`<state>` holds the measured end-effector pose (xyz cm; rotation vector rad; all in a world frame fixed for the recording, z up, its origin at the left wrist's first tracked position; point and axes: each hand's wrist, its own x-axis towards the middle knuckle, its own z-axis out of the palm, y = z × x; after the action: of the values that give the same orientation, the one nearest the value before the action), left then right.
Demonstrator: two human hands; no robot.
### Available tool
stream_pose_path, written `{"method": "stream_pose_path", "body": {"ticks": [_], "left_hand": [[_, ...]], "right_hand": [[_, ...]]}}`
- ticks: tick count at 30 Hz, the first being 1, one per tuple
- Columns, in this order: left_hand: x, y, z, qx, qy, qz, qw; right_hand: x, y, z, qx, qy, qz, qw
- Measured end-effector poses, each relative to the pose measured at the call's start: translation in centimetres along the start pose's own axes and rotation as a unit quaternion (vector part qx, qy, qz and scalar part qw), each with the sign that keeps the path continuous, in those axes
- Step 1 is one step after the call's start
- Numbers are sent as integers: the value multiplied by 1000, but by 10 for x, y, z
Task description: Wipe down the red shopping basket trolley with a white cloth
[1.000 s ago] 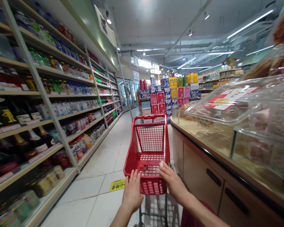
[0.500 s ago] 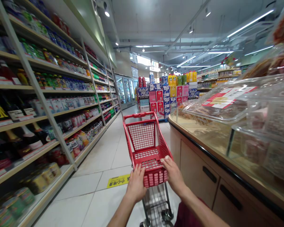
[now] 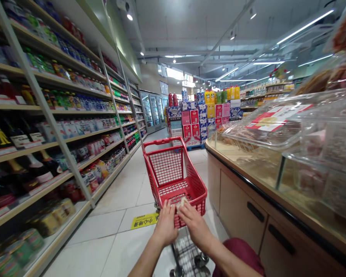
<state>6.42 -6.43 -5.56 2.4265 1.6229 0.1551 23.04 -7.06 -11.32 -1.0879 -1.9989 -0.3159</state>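
A red plastic shopping cart (image 3: 187, 188) with a lattice basket stands in front of me on a grey wheeled frame. My left hand (image 3: 166, 223) is at the near left corner of the basket, its fingers hooked over the rim and its thumb hidden. Close beside it, my right hand (image 3: 194, 227) presses a crumpled white tissue or cloth (image 3: 182, 202) against the near rim. The tissue shows at the fingertips; most of it is covered. The basket floor is visible through the open top, and the far handle bar is raised.
Shelves of bottles and cans (image 3: 75, 111) line the left side. A wooden counter (image 3: 236, 184) with clear food packs (image 3: 276, 119) stands close on the right. Stacked drink cartons (image 3: 194, 123) are ahead. A yellow floor sticker (image 3: 144, 221) lies left of the cart.
My right hand has slid left along the near rim with the tissue, from the right corner to beside my left hand. The cart's basket has swung slightly left. My left hand stays at its corner.
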Motion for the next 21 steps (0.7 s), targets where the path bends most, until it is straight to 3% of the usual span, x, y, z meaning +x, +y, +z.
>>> {"method": "stream_pose_path", "body": {"ticks": [5,10,16,18,21], "left_hand": [[-1,-3,1,-3,-1,4,1000],[-1,-4,0,0,-15,9,1000],[-3,-3,-10,6,-31,7,999],[-4,-3,-11,12,-30,3,999],[-5,-5,-9,23,-25,0,999]], "right_hand": [[-31,27,-6,-45,82,120,988],[-67,28,-1,-13,-20,79,997],[-35,36,-12,-9,123,136,983],[-45,36,-3,-10,102,145,984],[-70,28,9,-6,16,122,992]]}}
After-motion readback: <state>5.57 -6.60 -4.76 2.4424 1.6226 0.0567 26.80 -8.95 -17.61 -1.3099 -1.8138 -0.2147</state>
